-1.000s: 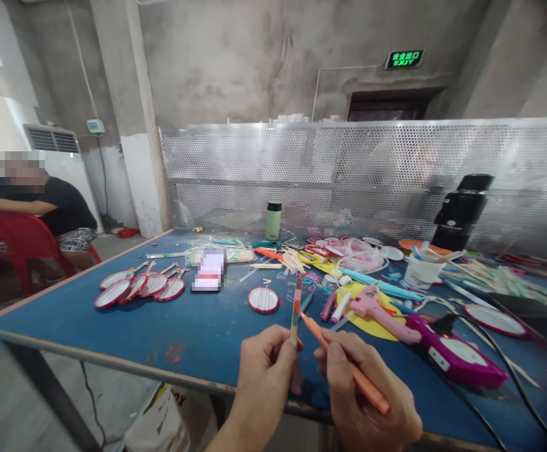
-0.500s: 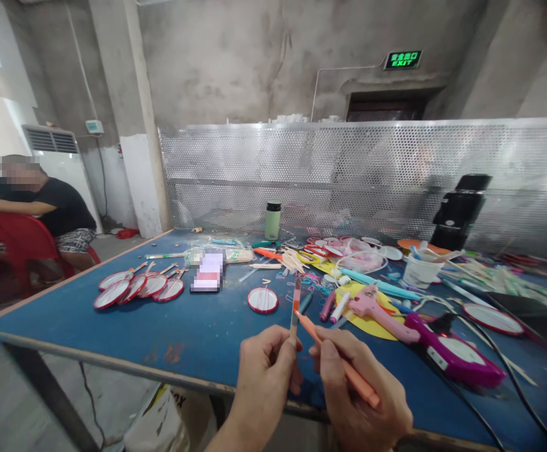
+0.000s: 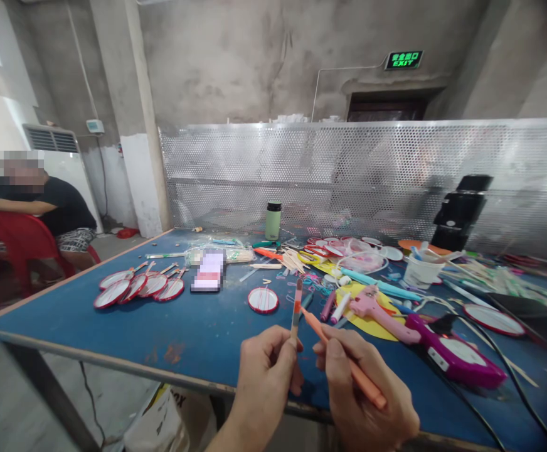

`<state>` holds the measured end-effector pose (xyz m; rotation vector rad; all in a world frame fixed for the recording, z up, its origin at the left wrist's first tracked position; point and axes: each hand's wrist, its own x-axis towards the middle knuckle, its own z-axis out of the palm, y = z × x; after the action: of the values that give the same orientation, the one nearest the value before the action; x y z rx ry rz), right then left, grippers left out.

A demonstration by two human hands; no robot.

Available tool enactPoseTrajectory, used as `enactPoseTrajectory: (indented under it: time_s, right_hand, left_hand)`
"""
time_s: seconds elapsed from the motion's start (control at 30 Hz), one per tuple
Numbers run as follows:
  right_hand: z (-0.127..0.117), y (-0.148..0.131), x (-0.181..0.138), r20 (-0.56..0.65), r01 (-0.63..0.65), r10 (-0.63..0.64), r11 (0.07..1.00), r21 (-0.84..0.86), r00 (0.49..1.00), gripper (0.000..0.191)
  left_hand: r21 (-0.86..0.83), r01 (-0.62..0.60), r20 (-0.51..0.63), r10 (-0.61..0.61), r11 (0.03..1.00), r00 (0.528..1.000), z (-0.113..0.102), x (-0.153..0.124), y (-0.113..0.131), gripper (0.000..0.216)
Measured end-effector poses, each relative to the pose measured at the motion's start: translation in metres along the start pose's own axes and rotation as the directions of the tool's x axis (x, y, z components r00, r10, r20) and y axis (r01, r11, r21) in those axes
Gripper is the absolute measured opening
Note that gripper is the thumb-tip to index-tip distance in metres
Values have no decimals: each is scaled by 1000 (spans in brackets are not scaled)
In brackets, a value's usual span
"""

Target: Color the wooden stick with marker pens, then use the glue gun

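Note:
Upright in my left hand is a flat wooden stick, pinched near its lower end between thumb and fingers. Its upper part carries brown, orange and greyish bands. My right hand grips an orange marker like a pen. The marker's tip is just right of the stick's orange band, with a small gap. Beyond the stick lies a round white disc with a red rim. Purple and white marker pens rest behind my right hand.
Several red-rimmed discs with handles overlap at left, near a phone. A green flask stands behind. At right are a pink glue gun, a purple power strip with cables and a white cup. A person sits far left.
The marker's tip has drawn slightly right, away from the stick, along with my right hand. The orange band now shows more fully. My left hand stays almost still.

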<state>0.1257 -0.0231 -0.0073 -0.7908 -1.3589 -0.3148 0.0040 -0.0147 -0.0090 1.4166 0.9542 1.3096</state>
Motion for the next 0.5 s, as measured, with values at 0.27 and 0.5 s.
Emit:
enactPoseTrajectory:
  time_s: [0.27, 0.5]
  right_hand:
    - [-3, 0, 1, 29, 22, -21, 999, -29, 999, 15]
    - [1, -1, 1, 18, -5, 5, 1000, -11, 1000, 15]
  left_hand:
    - [-6, 5, -7, -5, 1000, 1000, 0, -1, 1, 33]
    - [-7, 10, -11, -10, 1000, 1000, 2, 1, 3, 33]
